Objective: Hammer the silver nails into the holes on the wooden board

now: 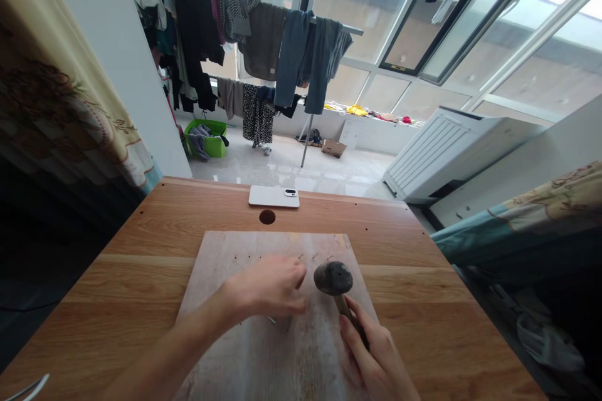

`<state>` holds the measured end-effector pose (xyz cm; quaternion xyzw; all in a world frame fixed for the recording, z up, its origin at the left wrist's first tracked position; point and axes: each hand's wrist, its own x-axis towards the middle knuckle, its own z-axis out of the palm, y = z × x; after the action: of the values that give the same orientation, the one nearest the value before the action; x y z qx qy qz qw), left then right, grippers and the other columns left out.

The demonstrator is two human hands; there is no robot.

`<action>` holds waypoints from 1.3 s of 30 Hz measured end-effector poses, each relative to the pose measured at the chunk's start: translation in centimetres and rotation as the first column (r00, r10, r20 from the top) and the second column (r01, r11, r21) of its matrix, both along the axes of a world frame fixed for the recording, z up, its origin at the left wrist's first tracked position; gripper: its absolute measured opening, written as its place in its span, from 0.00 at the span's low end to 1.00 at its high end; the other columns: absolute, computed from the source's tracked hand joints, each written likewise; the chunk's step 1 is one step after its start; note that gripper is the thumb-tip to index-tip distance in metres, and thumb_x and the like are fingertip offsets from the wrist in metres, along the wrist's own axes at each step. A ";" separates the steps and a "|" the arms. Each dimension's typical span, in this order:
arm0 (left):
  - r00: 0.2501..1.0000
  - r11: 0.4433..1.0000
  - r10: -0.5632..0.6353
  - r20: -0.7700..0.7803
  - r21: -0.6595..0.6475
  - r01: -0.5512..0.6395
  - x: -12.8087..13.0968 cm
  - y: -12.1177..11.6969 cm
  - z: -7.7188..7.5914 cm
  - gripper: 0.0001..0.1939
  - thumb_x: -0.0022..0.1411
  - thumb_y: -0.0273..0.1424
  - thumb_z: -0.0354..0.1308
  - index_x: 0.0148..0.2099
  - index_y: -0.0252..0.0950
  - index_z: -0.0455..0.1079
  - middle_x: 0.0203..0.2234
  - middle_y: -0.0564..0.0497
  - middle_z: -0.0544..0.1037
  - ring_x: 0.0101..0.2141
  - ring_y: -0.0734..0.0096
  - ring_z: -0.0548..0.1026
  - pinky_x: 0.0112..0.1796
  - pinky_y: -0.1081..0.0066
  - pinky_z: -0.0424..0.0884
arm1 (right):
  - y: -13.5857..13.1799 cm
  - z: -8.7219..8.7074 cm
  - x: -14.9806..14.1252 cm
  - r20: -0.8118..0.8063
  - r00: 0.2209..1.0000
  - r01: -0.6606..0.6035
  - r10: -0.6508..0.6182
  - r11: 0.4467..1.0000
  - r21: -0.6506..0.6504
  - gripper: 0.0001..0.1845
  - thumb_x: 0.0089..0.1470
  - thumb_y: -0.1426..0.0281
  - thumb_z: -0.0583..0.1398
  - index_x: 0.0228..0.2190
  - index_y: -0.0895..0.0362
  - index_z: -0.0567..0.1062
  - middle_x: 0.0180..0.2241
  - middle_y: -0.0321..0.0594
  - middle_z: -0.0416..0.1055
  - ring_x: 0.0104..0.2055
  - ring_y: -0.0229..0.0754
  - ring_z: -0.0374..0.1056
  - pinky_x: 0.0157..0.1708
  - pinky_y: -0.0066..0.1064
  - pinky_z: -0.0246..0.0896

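My right hand [371,344] is wrapped round the handle of a mallet [333,278] with a dark, rounded head, held above the right side of a worn wooden board [244,357]. Over the middle of the board, my left hand [273,285] has its fingers curled together; whatever they may hold is hidden. A thin metal piece, perhaps a nail [271,320], shows just below that hand. Along the board's far part runs a row of small nails [330,257] and dark dots, some of the nails leaning. The mallet head is apart from my left hand.
The board lies on a wooden table [414,301]. Behind it are a round hole [267,217] and a white phone [273,197]. A white cable [35,388] is at the near left. Beyond stand a laundry rack [305,141] and a green basket [215,146].
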<state>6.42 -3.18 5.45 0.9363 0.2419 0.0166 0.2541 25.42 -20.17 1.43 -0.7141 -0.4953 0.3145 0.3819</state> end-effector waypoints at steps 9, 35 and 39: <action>0.984 0.914 -0.126 -0.123 0.371 0.164 2.0 -4.2 -1.2 0.07 0.60 0.18 0.57 0.35 0.33 0.73 0.30 0.44 0.79 0.33 0.54 0.79 0.32 0.61 0.70 | -1.0 -1.0 0.7 -0.050 0.999 -0.015 0.012 0.998 -0.062 0.31 0.66 0.50 0.55 0.59 0.56 0.76 0.15 0.37 0.70 0.21 0.52 0.74 0.19 0.34 0.69; 0.829 0.960 0.279 0.485 -0.126 -0.249 -2.2 3.8 -3.5 0.11 0.63 0.20 0.57 0.46 0.36 0.75 0.37 0.50 0.81 0.36 0.70 0.77 0.40 0.70 0.72 | -1.0 -1.1 0.4 -0.069 0.996 0.047 -0.052 0.996 -0.070 0.33 0.66 0.47 0.54 0.57 0.57 0.77 0.16 0.39 0.72 0.23 0.53 0.76 0.20 0.34 0.70; 0.957 0.986 0.090 0.277 0.111 -0.124 -2.2 3.2 -2.1 0.13 0.64 0.15 0.53 0.42 0.35 0.73 0.38 0.48 0.79 0.41 0.65 0.76 0.43 0.68 0.71 | -1.0 -0.7 0.3 -0.059 0.997 0.042 -0.045 0.997 -0.061 0.32 0.66 0.48 0.54 0.56 0.57 0.78 0.15 0.37 0.70 0.22 0.52 0.75 0.19 0.34 0.69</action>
<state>4.18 0.06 3.33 0.9249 0.2538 0.1737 0.2235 25.71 -21.14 0.72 -0.7259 -0.4583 0.3421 0.3821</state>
